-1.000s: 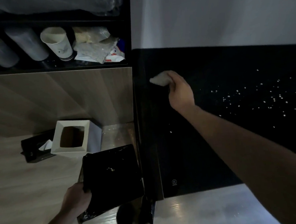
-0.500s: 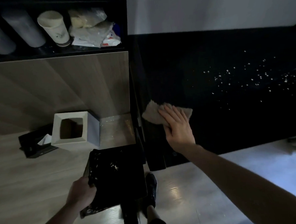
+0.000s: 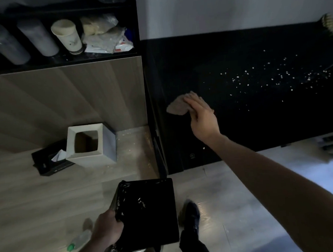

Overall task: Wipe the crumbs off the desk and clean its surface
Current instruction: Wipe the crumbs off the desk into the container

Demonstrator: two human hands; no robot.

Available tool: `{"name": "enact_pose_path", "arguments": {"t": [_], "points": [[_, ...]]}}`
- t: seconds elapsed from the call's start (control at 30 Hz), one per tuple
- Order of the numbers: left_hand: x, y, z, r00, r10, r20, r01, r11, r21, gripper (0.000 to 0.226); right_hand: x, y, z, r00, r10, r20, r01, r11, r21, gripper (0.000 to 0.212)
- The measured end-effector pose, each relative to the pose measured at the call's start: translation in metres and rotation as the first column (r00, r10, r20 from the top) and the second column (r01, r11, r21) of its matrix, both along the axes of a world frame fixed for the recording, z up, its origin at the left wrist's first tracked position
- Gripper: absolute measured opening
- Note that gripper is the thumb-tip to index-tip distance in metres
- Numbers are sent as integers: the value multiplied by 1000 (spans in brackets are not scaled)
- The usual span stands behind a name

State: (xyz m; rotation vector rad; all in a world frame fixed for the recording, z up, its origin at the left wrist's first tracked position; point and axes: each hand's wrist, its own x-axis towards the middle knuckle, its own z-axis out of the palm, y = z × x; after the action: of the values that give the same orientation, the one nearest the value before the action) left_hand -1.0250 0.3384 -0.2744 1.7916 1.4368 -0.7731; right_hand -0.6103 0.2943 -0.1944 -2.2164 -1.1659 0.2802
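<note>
The right hand [image 3: 202,119] is pressing a brownish cloth [image 3: 177,106] flat against the black desk [image 3: 259,120], fingers spread over the cloth rather than curled around it, close to the desk's left edge. Pale crumbs [image 3: 275,76] are lying scattered toward the desk's far right corner, well apart from the cloth, and one lone crumb is sitting near the front edge. The left hand [image 3: 107,228] is gripping the left rim of a bin lined with a black bag [image 3: 147,212], fingers closed over the plastic, with the bin standing on the wooden floor just below the desk's front left corner. A white square bin [image 3: 91,148] is standing farther back on the floor, beside a dark tissue box [image 3: 49,160]
</note>
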Motion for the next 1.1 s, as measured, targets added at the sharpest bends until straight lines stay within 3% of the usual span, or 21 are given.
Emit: {"name": "enact_pose_path", "arguments": {"t": [0.13,0.23,0.6,0.73,0.83,1.1], "points": [[8,-15,-4,998,7,60,1,992,-127,20,-18,-14,-33,987,159,39,-144,957,-253,55],[15,-30,-9,997,11,72,2,982,-188,21,-30,-51,-39,977,198,79,-179,963,-200,56],[95,-122,2,999,3,45,-4,999,37,8,45,-134,-31,933,360,11,-356,927,-114,57],[125,-150,1,997,67,49,-69,997,34,13,72,-133,-9,953,238,-189,-234,971,45,57],[148,-165,2,995,81,62,-85,995,61,11,110,-112,8,978,132,-160,-112,985,128,56],[189,-180,-8,992,94,88,-101,991,90,10,183,-21,12,992,2,-127,2,999,35,50]]}}
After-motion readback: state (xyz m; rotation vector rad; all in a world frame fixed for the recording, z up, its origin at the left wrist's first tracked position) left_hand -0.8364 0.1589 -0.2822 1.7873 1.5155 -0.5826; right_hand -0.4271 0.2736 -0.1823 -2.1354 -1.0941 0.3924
